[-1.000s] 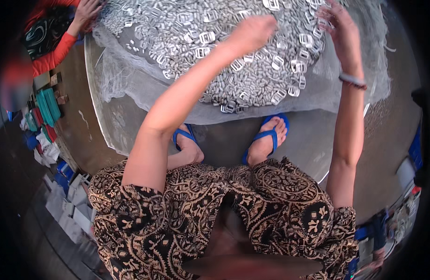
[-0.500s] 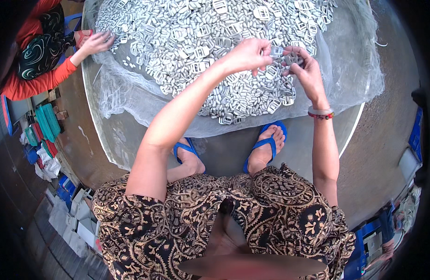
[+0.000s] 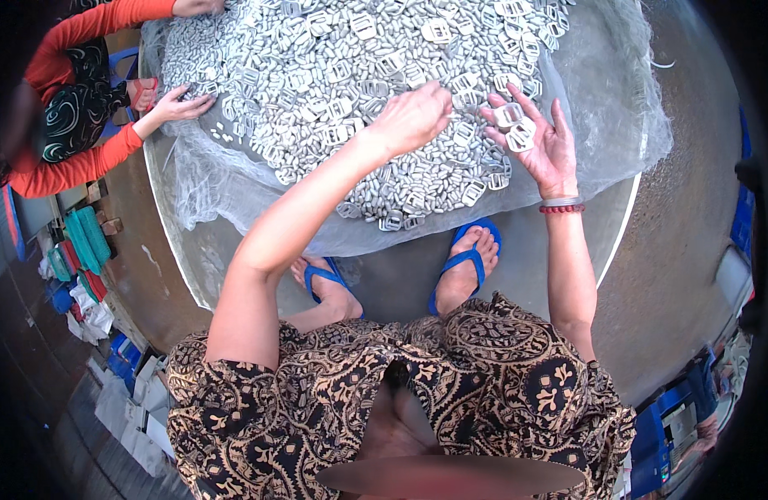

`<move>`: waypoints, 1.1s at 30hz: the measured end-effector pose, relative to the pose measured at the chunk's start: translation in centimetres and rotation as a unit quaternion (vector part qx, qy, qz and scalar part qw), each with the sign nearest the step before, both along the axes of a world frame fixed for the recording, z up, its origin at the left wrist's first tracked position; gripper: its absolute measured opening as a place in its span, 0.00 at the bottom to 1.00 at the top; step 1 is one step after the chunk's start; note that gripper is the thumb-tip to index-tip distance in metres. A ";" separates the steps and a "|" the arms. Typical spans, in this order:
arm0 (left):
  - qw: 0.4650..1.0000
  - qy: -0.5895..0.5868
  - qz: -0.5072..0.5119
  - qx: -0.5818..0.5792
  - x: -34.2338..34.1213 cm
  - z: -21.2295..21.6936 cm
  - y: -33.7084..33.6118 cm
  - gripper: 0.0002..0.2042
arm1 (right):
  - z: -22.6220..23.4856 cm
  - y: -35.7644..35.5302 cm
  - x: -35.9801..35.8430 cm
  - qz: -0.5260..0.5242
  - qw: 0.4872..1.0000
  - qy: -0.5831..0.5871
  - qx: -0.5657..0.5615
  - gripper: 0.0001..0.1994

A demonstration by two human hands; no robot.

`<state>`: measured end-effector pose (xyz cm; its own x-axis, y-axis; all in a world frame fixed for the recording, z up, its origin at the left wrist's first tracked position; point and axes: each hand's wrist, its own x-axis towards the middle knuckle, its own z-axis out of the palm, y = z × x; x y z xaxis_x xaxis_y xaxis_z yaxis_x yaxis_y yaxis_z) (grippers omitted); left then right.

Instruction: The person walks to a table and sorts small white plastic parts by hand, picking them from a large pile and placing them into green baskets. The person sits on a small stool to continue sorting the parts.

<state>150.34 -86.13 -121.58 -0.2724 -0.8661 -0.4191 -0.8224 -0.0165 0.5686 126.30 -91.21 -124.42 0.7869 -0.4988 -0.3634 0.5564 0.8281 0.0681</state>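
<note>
Sitting over a big heap of small pale grey plastic buckles (image 3: 350, 100) spread on a translucent mesh sheet (image 3: 617, 125), which lies on a round metal tray (image 3: 619, 242). My left hand (image 3: 413, 117) rests knuckles-up on the heap, fingers curled in; can't tell if it's got anything. My right hand (image 3: 540, 142) is palm-up, fingers spread wide, with a couple of square grey buckles (image 3: 514, 125) lying on them. Across the pile, a person in orange sleeves has a hand (image 3: 177, 104) on its edge
</note>
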 end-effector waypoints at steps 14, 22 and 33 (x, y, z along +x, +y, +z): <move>0.976 0.189 0.080 0.077 -3.2 -1.8 -1.5 0.10 | 0.6 2.8 -3.0 0.299 0.710 0.531 -0.353 0.21; 0.992 -0.092 -0.059 -0.067 -3.7 -2.8 -2.0 0.10 | -2.5 5.5 -2.0 0.258 0.412 0.647 -0.587 0.14; 0.979 0.147 0.138 0.026 0.5 0.9 -2.8 0.09 | 2.4 2.0 -2.4 0.048 0.942 0.253 -0.217 0.15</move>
